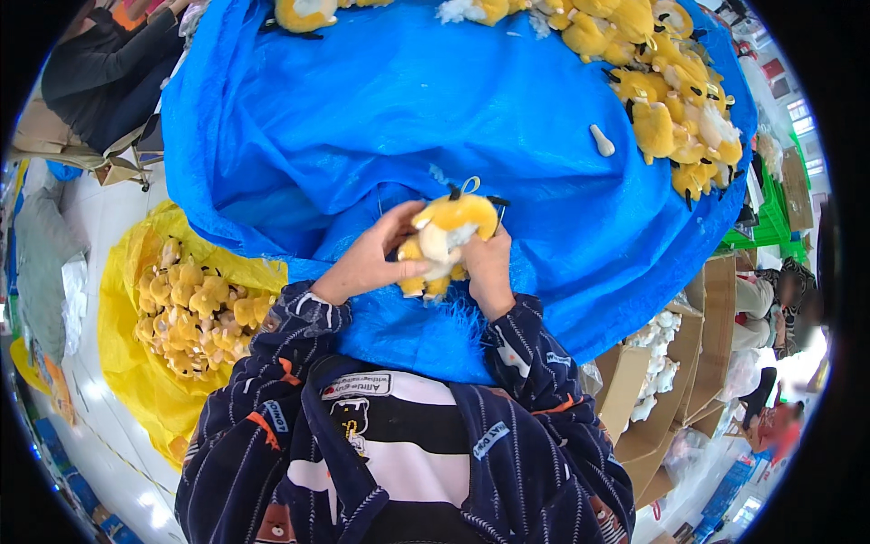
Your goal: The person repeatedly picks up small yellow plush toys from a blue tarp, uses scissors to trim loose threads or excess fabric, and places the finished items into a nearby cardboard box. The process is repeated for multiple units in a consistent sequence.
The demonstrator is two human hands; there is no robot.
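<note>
I hold a small yellow plush toy [447, 234] with a white belly, black ear tips and a loop on top, just above the near edge of a table covered in a blue tarp [381, 109]. My left hand [373, 257] grips its left side, thumb across the front. My right hand [487, 267] clasps its right side and back. Both forearms wear dark striped fleece sleeves.
A heap of the same yellow plush toys [666, 86] lies at the tarp's far right, a small white piece [602, 140] beside it. A yellow bag [136, 372] at my left holds several more toys. Cardboard boxes [671, 381] with white stuffing stand at right. Other people sit at the far left and right.
</note>
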